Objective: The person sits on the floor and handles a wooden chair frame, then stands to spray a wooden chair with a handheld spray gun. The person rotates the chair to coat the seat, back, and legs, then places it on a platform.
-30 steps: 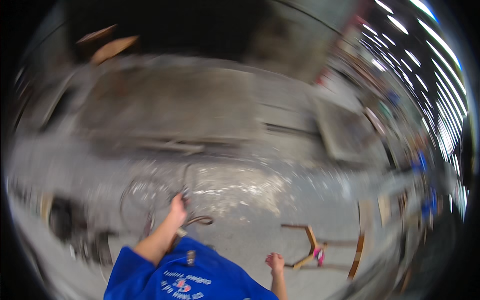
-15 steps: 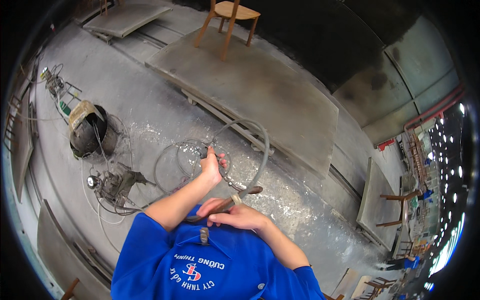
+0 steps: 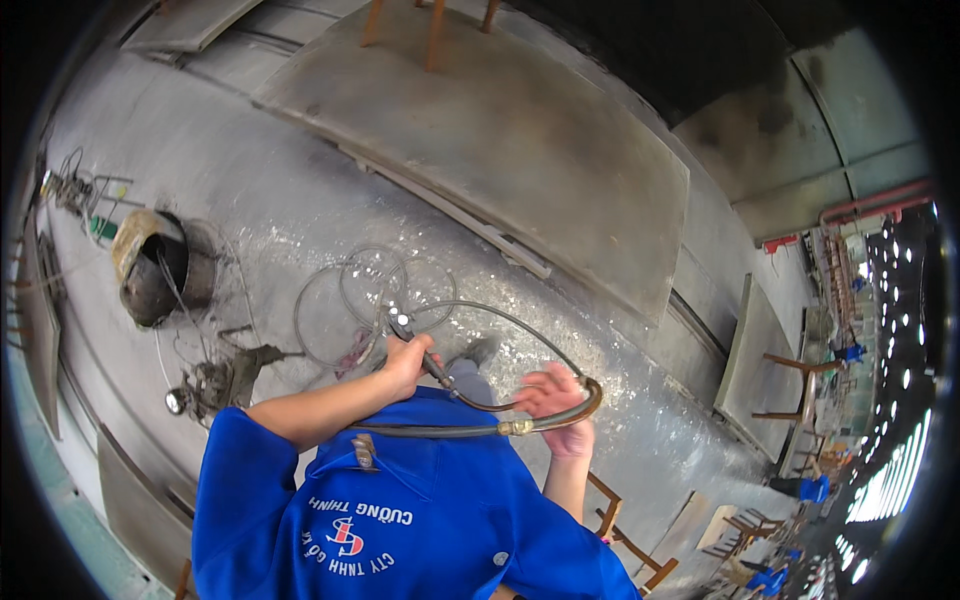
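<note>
My left hand (image 3: 405,365) is closed around a dark spray gun (image 3: 400,322), its shiny nozzle end pointing away from my body. From the gun's lower end a hose (image 3: 450,432) with a brass-coloured fitting bends round at my right hand and crosses back in front of my blue shirt. My right hand (image 3: 555,405) is raised beside that bend, fingers apart and smeared by motion, with the hose lying across its palm side. A thinner length of hose arcs from the bend toward loose coils beyond the gun.
A large grey platform (image 3: 520,160) bearing a wooden chair (image 3: 432,35) stands ahead. On the left are a stained drum (image 3: 150,285) and a pump-like machine (image 3: 205,390) with trailing hoses. Coiled hose (image 3: 300,315) lies on the wet-looking floor. Another chair (image 3: 805,385) stands at right.
My right hand has moved from my chest outward to the right, fingers spreading, and the hose bend has shifted with it. My left hand has drawn the spray gun nearer and lower. The view has shifted.
</note>
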`<state>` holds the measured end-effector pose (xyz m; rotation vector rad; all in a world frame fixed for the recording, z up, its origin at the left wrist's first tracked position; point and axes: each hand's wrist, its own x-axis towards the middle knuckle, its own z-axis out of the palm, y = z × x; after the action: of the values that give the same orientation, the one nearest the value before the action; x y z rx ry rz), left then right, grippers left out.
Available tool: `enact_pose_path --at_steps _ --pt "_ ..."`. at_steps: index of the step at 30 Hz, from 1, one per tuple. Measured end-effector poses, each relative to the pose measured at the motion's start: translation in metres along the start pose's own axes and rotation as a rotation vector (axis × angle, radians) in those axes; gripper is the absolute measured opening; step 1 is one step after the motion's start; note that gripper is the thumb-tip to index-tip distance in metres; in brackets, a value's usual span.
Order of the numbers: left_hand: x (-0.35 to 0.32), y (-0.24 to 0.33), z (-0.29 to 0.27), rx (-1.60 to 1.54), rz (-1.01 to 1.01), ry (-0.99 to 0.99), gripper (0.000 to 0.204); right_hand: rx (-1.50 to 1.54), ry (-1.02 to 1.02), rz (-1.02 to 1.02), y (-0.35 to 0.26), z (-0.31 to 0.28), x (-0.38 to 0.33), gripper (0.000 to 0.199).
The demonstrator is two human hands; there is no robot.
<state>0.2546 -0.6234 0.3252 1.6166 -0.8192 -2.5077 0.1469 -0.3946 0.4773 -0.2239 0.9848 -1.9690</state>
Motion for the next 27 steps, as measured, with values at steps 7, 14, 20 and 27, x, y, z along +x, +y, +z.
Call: enact_pose_path --at_steps 7,14,20,27 --pt "0.009 0.033 0.126 0.056 0.399 -0.344 0.064 -0.773 -0.023 0.173 -0.011 -0.075 0.132 0.064" --pt "0.013 0.054 0.218 0.063 0.491 -0.555 0.063 -0.65 -0.25 0.31 -0.104 -0.083 0.199 0.074" --pt "0.006 0.07 0.252 0.293 0.609 -0.556 0.074 -0.564 -0.11 0.179 -0.125 -0.088 0.229 0.063" --pt "0.027 0.141 0.263 0.636 0.719 -0.205 0.032 -0.564 0.148 0.272 -0.17 -0.097 0.218 0.072"
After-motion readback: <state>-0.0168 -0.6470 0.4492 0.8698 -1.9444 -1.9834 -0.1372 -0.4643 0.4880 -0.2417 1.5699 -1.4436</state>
